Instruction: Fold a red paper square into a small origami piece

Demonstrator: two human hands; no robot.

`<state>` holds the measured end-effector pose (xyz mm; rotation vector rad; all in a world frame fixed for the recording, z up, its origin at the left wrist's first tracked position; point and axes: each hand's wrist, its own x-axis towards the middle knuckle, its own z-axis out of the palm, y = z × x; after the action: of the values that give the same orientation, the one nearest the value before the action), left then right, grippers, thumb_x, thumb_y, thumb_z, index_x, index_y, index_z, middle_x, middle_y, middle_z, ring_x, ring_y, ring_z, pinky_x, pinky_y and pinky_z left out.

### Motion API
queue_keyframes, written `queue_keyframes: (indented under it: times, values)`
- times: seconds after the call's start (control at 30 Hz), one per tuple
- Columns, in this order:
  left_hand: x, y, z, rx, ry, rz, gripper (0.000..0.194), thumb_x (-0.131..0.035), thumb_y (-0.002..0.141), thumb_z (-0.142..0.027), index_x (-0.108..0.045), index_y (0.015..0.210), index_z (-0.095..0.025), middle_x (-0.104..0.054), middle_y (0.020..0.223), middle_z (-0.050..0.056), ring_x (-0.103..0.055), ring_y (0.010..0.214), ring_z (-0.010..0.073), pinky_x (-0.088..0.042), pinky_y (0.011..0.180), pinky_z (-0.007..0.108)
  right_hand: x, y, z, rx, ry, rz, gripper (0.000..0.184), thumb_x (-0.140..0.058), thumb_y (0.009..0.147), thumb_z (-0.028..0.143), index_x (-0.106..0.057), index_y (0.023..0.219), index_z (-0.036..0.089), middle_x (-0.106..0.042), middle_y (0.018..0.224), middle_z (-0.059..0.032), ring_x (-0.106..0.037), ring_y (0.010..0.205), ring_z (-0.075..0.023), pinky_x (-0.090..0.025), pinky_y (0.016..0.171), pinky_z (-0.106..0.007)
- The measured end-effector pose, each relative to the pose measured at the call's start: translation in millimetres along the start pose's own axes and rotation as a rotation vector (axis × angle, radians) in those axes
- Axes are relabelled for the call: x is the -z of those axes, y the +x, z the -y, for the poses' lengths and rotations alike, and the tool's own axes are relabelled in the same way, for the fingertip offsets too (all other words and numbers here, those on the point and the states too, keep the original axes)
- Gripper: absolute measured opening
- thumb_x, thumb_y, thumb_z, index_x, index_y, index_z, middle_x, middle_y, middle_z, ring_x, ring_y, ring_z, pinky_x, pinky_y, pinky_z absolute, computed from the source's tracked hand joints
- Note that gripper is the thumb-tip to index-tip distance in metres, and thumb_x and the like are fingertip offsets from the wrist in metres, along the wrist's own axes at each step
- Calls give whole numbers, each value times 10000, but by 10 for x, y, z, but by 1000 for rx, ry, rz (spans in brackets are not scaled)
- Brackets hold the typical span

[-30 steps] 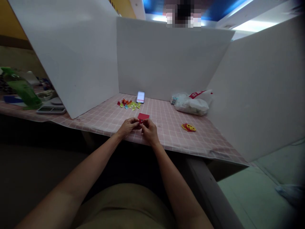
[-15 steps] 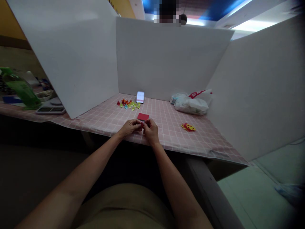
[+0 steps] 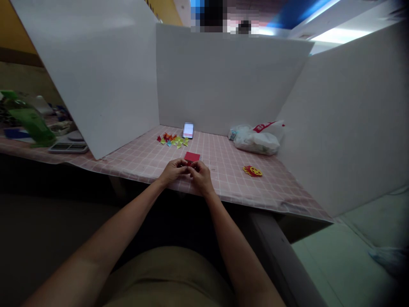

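Note:
Between their fingertips, my left hand (image 3: 174, 170) and my right hand (image 3: 200, 175) pinch a small piece of folded red paper (image 3: 189, 163). Most of that piece is hidden by the fingers, so its exact shape does not show. Just beyond the fingertips, a stack of red paper (image 3: 192, 156) lies flat on the table. Farther back and to the left is a cluster of small folded paper pieces (image 3: 174, 140) in red, orange, yellow and blue.
A lit phone (image 3: 188, 130) stands near the back panel (image 3: 223, 76). White plastic bags (image 3: 257, 140) rest at the back right, and yellow-and-red cutouts (image 3: 252, 171) lie on the right. Outside the left panel are a green bottle (image 3: 30, 121) and a scale (image 3: 68, 147).
My fingers have shifted slightly around the small red paper, turning it between them. The other things on the table have stayed put. Beyond the back panel, a person's blurred head has moved left.

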<state>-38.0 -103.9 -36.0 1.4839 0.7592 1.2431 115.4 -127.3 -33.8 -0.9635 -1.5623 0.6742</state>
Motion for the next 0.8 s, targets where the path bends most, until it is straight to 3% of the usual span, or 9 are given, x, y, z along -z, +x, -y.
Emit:
queue_keyframes:
  times: [0.23,0.37,0.8]
  values:
    - [-34,-13,-9,-22,47,-66,239,-801,666,-309,-655,773,-153,-659,754,-3,-629,682,137,-516,653,260,-1,-14,34,43,-17,-1,110,-628,808,287,-571,739,223,-585,776,-18,-563,750,-187,-472,708,-306]
    - [-51,-26,-9,-21,44,-60,271,-787,699,-367,-639,775,-153,-663,762,7,-644,678,146,-527,644,276,7,-12,18,8,35,34,156,-525,876,323,-579,771,222,-576,680,-3,-559,629,-168,-459,612,-288]
    - [-59,-13,17,-72,86,-42,219,-770,717,-329,-652,780,-157,-666,749,8,-632,656,142,-514,654,279,5,-1,-22,-65,121,40,141,-558,831,341,-590,783,213,-565,585,24,-524,499,-137,-430,519,-266]
